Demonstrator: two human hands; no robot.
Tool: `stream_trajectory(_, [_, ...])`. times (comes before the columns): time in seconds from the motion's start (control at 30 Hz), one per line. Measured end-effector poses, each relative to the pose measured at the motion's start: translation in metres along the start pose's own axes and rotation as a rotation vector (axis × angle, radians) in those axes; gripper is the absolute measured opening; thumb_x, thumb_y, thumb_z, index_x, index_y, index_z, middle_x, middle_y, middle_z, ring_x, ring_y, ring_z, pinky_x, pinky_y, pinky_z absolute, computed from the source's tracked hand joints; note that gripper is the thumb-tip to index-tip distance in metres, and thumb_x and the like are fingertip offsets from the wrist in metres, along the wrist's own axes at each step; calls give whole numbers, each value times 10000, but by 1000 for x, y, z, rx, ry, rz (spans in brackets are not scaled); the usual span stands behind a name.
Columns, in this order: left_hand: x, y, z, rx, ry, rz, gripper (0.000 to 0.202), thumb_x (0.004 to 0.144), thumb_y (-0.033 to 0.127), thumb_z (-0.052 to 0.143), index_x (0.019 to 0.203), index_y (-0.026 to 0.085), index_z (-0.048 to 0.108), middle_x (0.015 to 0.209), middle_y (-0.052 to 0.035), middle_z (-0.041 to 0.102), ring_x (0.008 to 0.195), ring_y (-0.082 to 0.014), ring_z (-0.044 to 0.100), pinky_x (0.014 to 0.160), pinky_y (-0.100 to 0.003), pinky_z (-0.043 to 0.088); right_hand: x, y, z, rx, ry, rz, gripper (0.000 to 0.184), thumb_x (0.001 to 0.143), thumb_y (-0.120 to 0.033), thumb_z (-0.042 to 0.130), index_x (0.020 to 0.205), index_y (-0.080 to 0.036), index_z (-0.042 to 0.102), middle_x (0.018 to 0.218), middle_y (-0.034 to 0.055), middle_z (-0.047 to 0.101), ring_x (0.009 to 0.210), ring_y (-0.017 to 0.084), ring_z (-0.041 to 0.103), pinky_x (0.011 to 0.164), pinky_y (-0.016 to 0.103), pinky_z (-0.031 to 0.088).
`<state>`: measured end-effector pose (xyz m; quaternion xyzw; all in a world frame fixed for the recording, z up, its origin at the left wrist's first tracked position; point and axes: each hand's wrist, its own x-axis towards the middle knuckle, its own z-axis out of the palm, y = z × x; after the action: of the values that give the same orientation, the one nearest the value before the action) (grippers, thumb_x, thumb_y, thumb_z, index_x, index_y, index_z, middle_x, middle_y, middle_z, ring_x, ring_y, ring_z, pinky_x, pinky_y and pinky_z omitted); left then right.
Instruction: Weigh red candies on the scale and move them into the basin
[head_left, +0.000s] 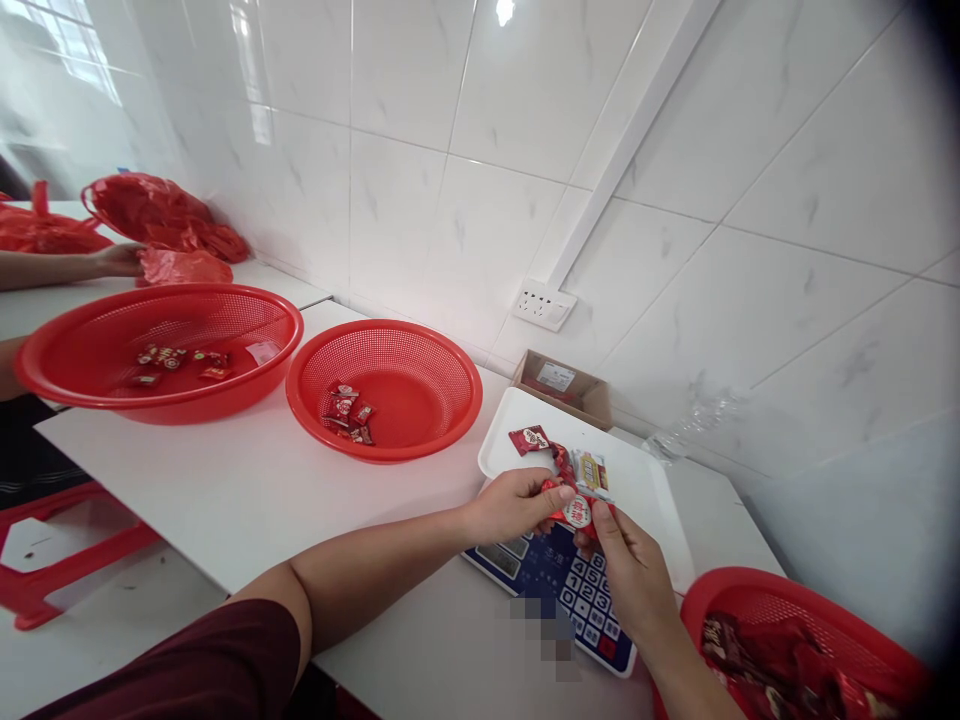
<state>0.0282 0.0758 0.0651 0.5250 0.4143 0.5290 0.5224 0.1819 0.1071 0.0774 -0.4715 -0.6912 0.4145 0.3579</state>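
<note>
Between my two hands is a small red candy packet (577, 511) with a round white label. My left hand (517, 502) pinches its left end, and my right hand (626, 560) grips the right end. Both are above the near edge of the white weighing tray (645, 500) of a digital scale (547, 580), whose blue keypad shows below. On the tray lie a dark red packet (529, 439), a white-and-yellow packet (592, 474) and another red wrapper (561, 461), partly hidden by my fingers.
A red basket (384, 330) with several packets stands left of the scale, and a larger one (161, 400) beyond it. Another basket (720, 585) of packets is at lower right. A cardboard box (592, 403) sits against the wall. Another person's hand (118, 260) touches red plastic bags (169, 215).
</note>
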Motion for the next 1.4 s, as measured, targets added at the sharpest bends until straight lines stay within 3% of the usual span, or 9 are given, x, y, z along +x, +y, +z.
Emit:
stream_trajectory(0.13, [0, 2, 0, -75, -13, 1, 456, 673, 586, 609, 732, 157, 467, 609, 45, 488, 556, -86, 471, 520, -210, 395, 1, 4, -1, 53, 14, -5, 473, 718, -645, 522, 723, -187, 639, 571, 19, 604, 541, 168, 518, 512, 282, 428])
stream_trajectory(0.33, [5, 1, -2, -350, -56, -86, 473, 619, 555, 680, 766, 135, 519, 623, 30, 536, 546, -88, 519, 496, -206, 378, 5, 6, -1, 481, 2, 37, 426, 755, -604, 510, 874, -217, 642, 854, 54, 665, 758, 209, 581, 512, 280, 443])
stream_trajectory(0.47, [5, -2, -3, -460, -138, -154, 450, 619, 512, 710, 780, 122, 554, 671, 15, 565, 544, -68, 533, 507, -195, 364, 6, 7, 1, 478, -120, 22, 358, 725, -477, 622, 1002, -250, 635, 1050, 36, 635, 910, 219, 566, 656, 310, 482])
stream_trajectory(0.6, [2, -2, -1, -475, -223, -223, 447, 637, 526, 694, 793, 130, 556, 693, 13, 577, 544, -59, 536, 521, -195, 376, 5, 10, 1, 451, -246, 29, 372, 754, -519, 568, 1022, -269, 631, 1091, 40, 623, 977, 235, 550, 752, 353, 480])
stream_trajectory(0.73, [0, -2, 2, -355, -261, -236, 456, 655, 568, 653, 798, 150, 538, 650, 28, 551, 520, -67, 523, 488, -196, 377, 6, 13, 0, 412, -208, 1, 362, 714, -561, 601, 925, -267, 629, 1037, 41, 630, 984, 239, 534, 800, 356, 446])
stream_trajectory(0.87, [2, -4, 4, -275, -130, -218, 501, 623, 608, 643, 813, 163, 513, 622, 36, 544, 496, -77, 508, 465, -200, 374, 8, 15, 0, 331, -31, -40, 329, 675, -503, 677, 863, -248, 588, 833, 10, 624, 770, 182, 535, 712, 305, 433])
stream_trajectory(1.0, [5, -4, 4, -299, -73, -213, 627, 718, 751, 332, 725, 146, 497, 591, 3, 539, 479, -96, 503, 449, -224, 379, 9, 15, 1, 322, 67, -5, 358, 642, -509, 700, 836, -239, 569, 727, -26, 577, 619, 129, 472, 595, 258, 412])
stream_trajectory(1.2, [1, 0, 5, -166, -58, -52, 539, 689, 696, 487, 742, 160, 468, 587, 42, 496, 495, -77, 477, 465, -202, 375, 9, 15, 2, 316, 23, 32, 389, 646, -534, 686, 874, -239, 575, 748, -7, 603, 651, 156, 520, 611, 288, 438])
stream_trajectory(1.4, [0, 3, 5, -165, 14, -29, 507, 731, 662, 465, 722, 156, 457, 588, 45, 490, 485, -66, 460, 474, -201, 366, 9, 18, 1, 327, -80, 46, 377, 750, -576, 556, 810, -208, 614, 666, 21, 608, 605, 172, 526, 544, 302, 434])
